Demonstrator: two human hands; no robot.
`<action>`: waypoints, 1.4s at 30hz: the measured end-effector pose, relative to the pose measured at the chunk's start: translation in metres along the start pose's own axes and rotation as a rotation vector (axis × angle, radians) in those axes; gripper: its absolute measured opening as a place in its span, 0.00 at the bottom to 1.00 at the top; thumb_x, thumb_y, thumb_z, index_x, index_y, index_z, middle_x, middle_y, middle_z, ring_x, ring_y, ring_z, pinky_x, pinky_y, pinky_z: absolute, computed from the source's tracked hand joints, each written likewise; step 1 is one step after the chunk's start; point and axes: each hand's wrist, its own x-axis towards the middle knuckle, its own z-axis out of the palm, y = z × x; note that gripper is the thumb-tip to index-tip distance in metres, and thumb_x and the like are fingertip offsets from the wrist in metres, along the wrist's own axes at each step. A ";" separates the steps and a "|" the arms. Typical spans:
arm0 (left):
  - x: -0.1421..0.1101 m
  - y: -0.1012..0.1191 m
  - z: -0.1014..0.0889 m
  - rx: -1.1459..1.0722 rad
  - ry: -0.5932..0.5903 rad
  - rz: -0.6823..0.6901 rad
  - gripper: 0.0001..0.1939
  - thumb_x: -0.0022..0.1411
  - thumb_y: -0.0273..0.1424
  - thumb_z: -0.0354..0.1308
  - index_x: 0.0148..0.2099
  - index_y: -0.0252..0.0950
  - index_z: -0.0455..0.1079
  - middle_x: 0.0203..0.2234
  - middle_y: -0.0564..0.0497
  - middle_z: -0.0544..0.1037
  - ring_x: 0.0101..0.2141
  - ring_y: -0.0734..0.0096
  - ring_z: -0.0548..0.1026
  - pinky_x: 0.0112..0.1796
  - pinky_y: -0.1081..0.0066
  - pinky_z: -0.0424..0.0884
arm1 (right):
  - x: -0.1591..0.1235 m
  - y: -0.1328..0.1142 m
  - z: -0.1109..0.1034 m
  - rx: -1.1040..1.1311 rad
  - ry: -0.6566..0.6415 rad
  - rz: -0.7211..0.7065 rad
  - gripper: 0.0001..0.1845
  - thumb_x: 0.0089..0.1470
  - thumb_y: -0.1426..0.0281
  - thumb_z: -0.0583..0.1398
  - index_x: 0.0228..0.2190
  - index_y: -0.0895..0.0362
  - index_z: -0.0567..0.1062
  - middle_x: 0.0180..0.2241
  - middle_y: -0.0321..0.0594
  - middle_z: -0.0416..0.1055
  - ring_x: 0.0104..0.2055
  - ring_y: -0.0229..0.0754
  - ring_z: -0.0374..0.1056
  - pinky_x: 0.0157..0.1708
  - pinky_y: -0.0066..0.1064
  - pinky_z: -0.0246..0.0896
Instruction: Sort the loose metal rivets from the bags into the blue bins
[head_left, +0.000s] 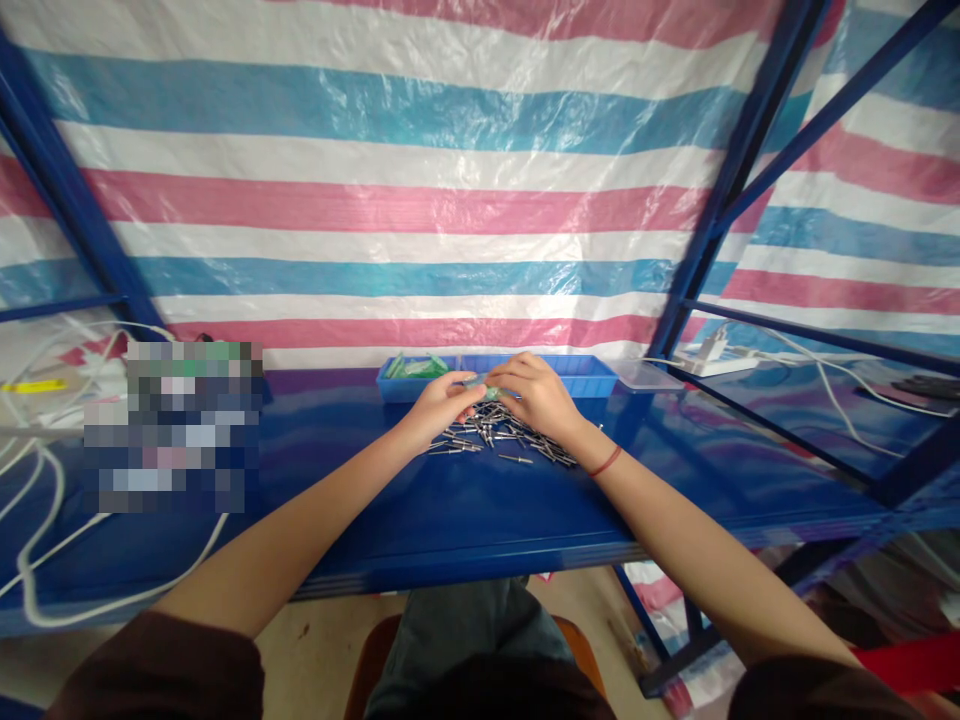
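My left hand [439, 408] and my right hand [538, 398] meet over the blue shelf top, both closed on a small clear plastic bag with green on it [491, 394]. My fingers cover much of the bag, so its contents do not show. Just below and behind the hands lies a loose pile of metal blind rivets [501, 430], with a few single ones at its near edge. Behind the hands stands a long blue plastic bin [589, 378]. More green-and-clear plastic bags [416, 367] lie in its left compartment.
A clear plastic lid [649, 376] lies right of the bin. A white power strip [716, 358] with cables sits farther right, near a blue frame post [697, 240]. White cables [49, 490] loop over the left side beside a blurred-out area. Striped sheeting [420, 200] hangs behind.
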 end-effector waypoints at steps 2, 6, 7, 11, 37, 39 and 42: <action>0.002 -0.001 -0.003 -0.005 0.050 0.053 0.24 0.54 0.35 0.61 0.52 0.32 0.63 0.28 0.49 0.76 0.24 0.77 0.71 0.25 0.77 0.67 | 0.001 -0.002 0.001 0.029 0.019 0.051 0.15 0.55 0.72 0.53 0.43 0.54 0.74 0.45 0.44 0.69 0.47 0.48 0.61 0.47 0.42 0.57; 0.008 -0.009 -0.011 0.180 0.174 0.274 0.18 0.55 0.34 0.59 0.47 0.34 0.67 0.33 0.48 0.76 0.30 0.71 0.74 0.30 0.72 0.71 | 0.002 -0.001 0.003 0.276 0.090 0.364 0.20 0.57 0.65 0.52 0.52 0.54 0.64 0.40 0.45 0.69 0.33 0.41 0.66 0.35 0.36 0.62; 0.007 -0.010 -0.012 0.258 0.196 0.342 0.15 0.55 0.34 0.58 0.45 0.34 0.69 0.34 0.48 0.76 0.32 0.70 0.74 0.32 0.71 0.71 | 0.002 -0.001 0.004 0.387 0.072 0.448 0.22 0.58 0.62 0.52 0.53 0.54 0.62 0.35 0.43 0.70 0.28 0.38 0.64 0.30 0.33 0.62; 0.002 -0.005 -0.012 0.518 0.162 0.608 0.07 0.58 0.31 0.55 0.38 0.37 0.72 0.37 0.48 0.74 0.39 0.68 0.72 0.36 0.71 0.71 | 0.004 -0.005 0.013 0.805 -0.044 0.658 0.23 0.57 0.51 0.49 0.44 0.55 0.64 0.24 0.35 0.67 0.18 0.33 0.58 0.17 0.26 0.52; 0.028 -0.016 -0.101 1.168 0.127 0.411 0.29 0.63 0.45 0.44 0.60 0.32 0.57 0.59 0.38 0.60 0.60 0.55 0.56 0.58 0.57 0.50 | 0.086 0.013 0.040 0.186 -0.188 0.328 0.18 0.56 0.58 0.54 0.34 0.58 0.76 0.38 0.47 0.74 0.44 0.49 0.67 0.48 0.42 0.58; 0.014 -0.005 -0.085 1.119 0.047 0.467 0.33 0.61 0.47 0.47 0.62 0.33 0.55 0.60 0.39 0.59 0.59 0.56 0.57 0.58 0.60 0.51 | 0.050 0.013 0.005 0.186 -0.229 0.284 0.21 0.56 0.54 0.53 0.38 0.56 0.75 0.41 0.47 0.73 0.46 0.49 0.67 0.49 0.43 0.59; -0.011 0.002 -0.062 1.089 -0.137 0.433 0.34 0.59 0.52 0.47 0.62 0.39 0.57 0.60 0.43 0.60 0.59 0.55 0.58 0.58 0.60 0.53 | -0.024 0.014 -0.035 0.088 -0.288 0.388 0.29 0.52 0.50 0.54 0.51 0.53 0.68 0.51 0.48 0.67 0.55 0.54 0.61 0.54 0.48 0.55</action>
